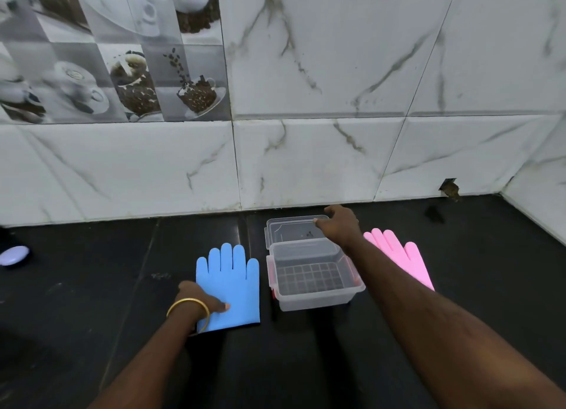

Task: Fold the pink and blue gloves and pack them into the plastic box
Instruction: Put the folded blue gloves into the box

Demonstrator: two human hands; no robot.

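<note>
Nearest to the person, the left hand [202, 300] lies on the cuff end of the blue glove [228, 283]; the thumb presses flat on the glove, and the other fingers are hidden under the hand, so I cannot tell if they are curled. The blue glove lies flat on the dark counter [92, 286], fingers pointing to the wall, just beside the left side of the plastic box [315, 278]. The box is open and nothing is in it; its lid [291, 229] is turned back behind it, toward the wall. The right hand [338, 223] reaches over the box and touches the far right edge of the lid with fingers bent down; whether it really grips the edge is not clear. The pink glove [401, 257] lies flat to the right of the box, partly hidden by the right forearm. I judge that folding has not started. To do it well, the lid should lie fully back so the box stays free, then each glove should be folded once, fingers over cuff, and pressed flat before it goes inside. Far left lies a small pale object [13, 254].
</note>
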